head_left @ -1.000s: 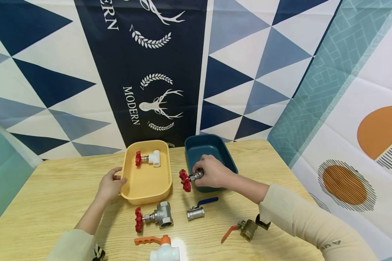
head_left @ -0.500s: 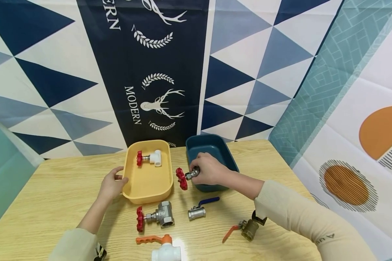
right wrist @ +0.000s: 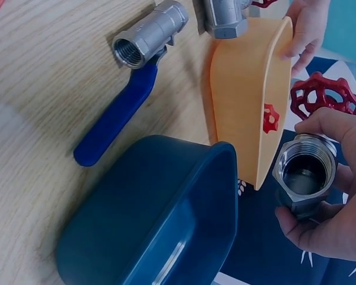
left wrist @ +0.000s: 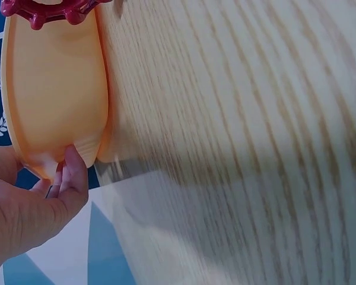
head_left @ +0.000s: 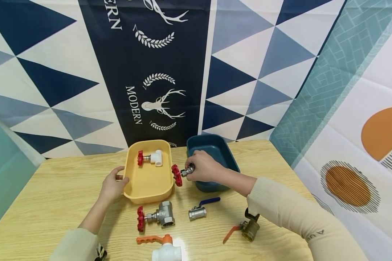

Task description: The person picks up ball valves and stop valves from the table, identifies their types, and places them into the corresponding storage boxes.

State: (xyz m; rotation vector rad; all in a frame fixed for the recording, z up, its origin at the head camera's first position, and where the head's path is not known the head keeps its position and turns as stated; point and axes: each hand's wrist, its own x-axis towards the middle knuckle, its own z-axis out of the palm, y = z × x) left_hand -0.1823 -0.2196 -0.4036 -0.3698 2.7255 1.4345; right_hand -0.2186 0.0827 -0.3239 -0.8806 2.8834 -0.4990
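Head view, right hand (head_left: 204, 168) clamped on red-wheel valve (head_left: 180, 173) just right of yellow tray (head_left: 148, 183), left hand (head_left: 112, 185) gripping tray's left rim, blue tray (head_left: 212, 148) right of it

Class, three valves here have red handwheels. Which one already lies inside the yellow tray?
The white-bodied valve in the yellow tray; the others have metal bodies, outside it.

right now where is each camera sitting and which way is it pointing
Head: worn on the head, looking forward and down at the wooden table; both forearms, left hand and right hand show.
Left wrist: on the left wrist, close along the yellow tray; left-hand thumb and palm show.
Right wrist: on the right wrist, looking over the blue tray; fingers grip the red-handwheel metal valve.
Shared: all three views show the yellow tray.
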